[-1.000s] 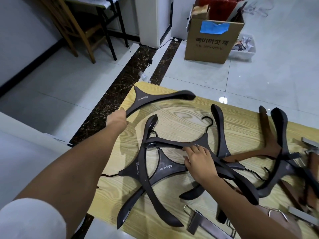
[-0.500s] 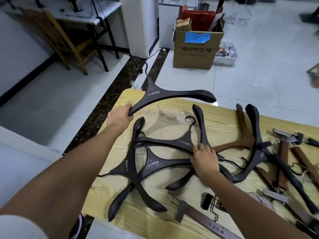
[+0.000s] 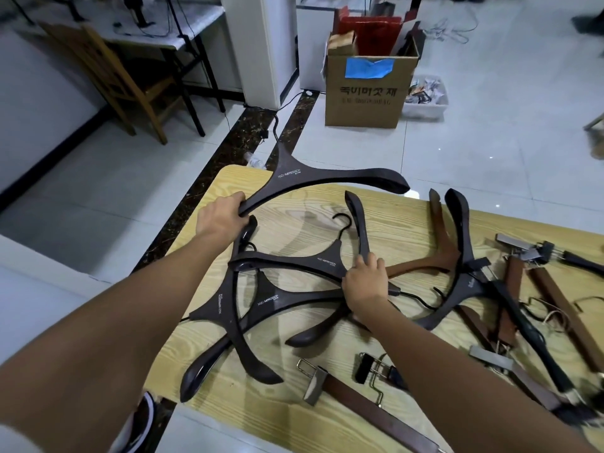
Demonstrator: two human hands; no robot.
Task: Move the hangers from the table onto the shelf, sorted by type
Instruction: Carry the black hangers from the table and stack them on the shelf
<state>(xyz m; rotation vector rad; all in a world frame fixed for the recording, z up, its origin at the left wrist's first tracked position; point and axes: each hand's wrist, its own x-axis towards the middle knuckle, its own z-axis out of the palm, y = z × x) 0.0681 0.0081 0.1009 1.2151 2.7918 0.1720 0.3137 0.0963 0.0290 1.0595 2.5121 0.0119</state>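
Note:
My left hand (image 3: 219, 218) grips one arm end of a dark wide-shouldered hanger (image 3: 313, 181), held above the far left corner of the light wooden table (image 3: 402, 223). My right hand (image 3: 366, 282) is closed on the arm of another dark hanger (image 3: 300, 261) lying on top of a pile of several dark hangers (image 3: 235, 308) at the table's left. Reddish-brown wooden hangers (image 3: 441, 253) and brown clip trouser hangers (image 3: 369, 410) lie to the right and along the near edge. No shelf is in view.
A cardboard box (image 3: 369, 89) with a blue label stands on the tiled floor beyond the table, a white plastic bin (image 3: 425, 99) beside it. A wooden chair (image 3: 114, 76) and a desk (image 3: 157, 34) stand far left. A white surface (image 3: 39, 289) borders the table's left.
My left hand has lifted its hanger a little and swung it so the hook points away. My right hand slid right along the top hanger and closed on it. The head camera tilted up.

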